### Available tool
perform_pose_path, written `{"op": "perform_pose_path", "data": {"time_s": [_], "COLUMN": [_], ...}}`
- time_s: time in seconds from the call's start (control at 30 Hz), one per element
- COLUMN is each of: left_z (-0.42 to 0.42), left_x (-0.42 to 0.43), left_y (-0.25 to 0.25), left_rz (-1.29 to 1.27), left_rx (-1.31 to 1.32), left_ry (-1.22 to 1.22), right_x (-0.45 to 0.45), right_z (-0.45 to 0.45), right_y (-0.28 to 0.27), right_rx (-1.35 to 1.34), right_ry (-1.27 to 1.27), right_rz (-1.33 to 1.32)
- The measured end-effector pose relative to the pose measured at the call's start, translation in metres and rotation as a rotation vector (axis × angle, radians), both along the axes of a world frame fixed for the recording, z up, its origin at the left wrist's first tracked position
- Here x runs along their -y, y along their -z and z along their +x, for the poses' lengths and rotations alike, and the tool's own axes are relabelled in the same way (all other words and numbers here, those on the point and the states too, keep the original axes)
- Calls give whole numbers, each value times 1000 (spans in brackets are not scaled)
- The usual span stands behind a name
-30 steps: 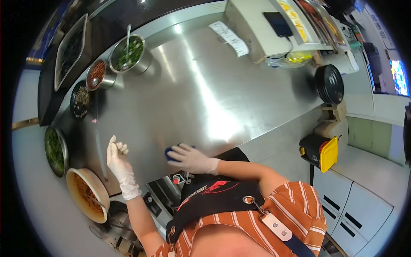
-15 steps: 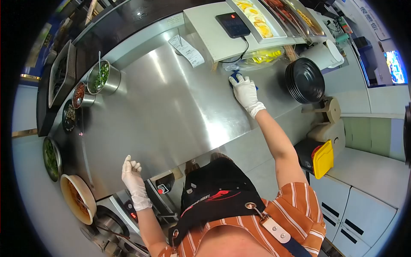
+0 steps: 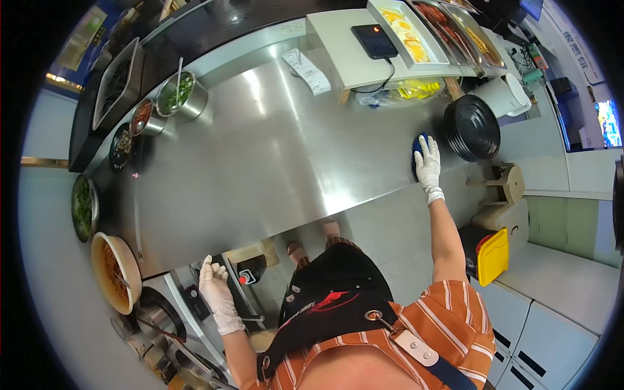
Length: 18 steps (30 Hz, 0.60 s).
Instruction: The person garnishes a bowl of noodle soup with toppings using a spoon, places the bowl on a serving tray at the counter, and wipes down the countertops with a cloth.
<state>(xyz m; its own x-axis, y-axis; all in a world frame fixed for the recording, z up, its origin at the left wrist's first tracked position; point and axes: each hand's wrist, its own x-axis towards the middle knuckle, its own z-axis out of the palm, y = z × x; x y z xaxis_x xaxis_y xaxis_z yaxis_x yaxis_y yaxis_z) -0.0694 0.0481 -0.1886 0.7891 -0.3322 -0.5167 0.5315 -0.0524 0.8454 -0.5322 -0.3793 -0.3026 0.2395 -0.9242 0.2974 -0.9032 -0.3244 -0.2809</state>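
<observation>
My right hand (image 3: 428, 166), in a white glove, presses a dark blue cloth (image 3: 418, 151) onto the steel counter (image 3: 260, 169) near its front edge, just left of a stack of black bowls (image 3: 478, 128). The cloth shows beside and under the fingers. My left hand (image 3: 216, 292), also gloved, hovers by the counter's front edge at the lower left, fingers curled together. Whether anything is inside those fingers cannot be made out.
A steel pot of chopped greens (image 3: 184, 96), a pot of red food (image 3: 145, 118), a black bowl (image 3: 121, 148), a bowl of leaves (image 3: 84, 208) and a cream bowl (image 3: 116, 273) line the left. A receipt (image 3: 307, 71) lies at the back.
My right hand has swept the blue cloth from the counter's front middle to the back, then right and forward beside the black bowls. My left hand has moved lower, past the counter's edge.
</observation>
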Motion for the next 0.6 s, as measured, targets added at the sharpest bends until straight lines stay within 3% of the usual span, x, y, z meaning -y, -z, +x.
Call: {"op": "perform_pose_path", "data": {"time_s": [0.1,0.17,0.23,0.27,0.3,0.4,0.47,0.5,0.6], "left_z": [7,14,20,22,23,31,33,32,29], "left_x": [-21,-43,-56,-58,-57,-56,-51,-48,-44], "left_y": [3,12,16,17,15,16,8,6,2], "left_rz": [-32,-32,-41,-38,-22,-11,-30,-20,6], "left_rx": [-17,-17,-33,-48,-36,-38,-24,-25,0], "left_ry": [9,7,6,2,5,29,43,40,-36], "right_x": [-29,-63,-111,-141,-166,-211,-172,-143,-28], "right_z": [29,92,162,195,217,224,198,180,105], "right_y": [5,-21,-31,-16,-25,-47,-65,-92,-72], "right_rx": [20,58,161,168,294,443,637,565,632], "right_ry": [-46,-101,-365,-376,-598,-786,-588,-371,12], "right_rz": [-92,-45,5,-13,129,338,250,177,-38]}}
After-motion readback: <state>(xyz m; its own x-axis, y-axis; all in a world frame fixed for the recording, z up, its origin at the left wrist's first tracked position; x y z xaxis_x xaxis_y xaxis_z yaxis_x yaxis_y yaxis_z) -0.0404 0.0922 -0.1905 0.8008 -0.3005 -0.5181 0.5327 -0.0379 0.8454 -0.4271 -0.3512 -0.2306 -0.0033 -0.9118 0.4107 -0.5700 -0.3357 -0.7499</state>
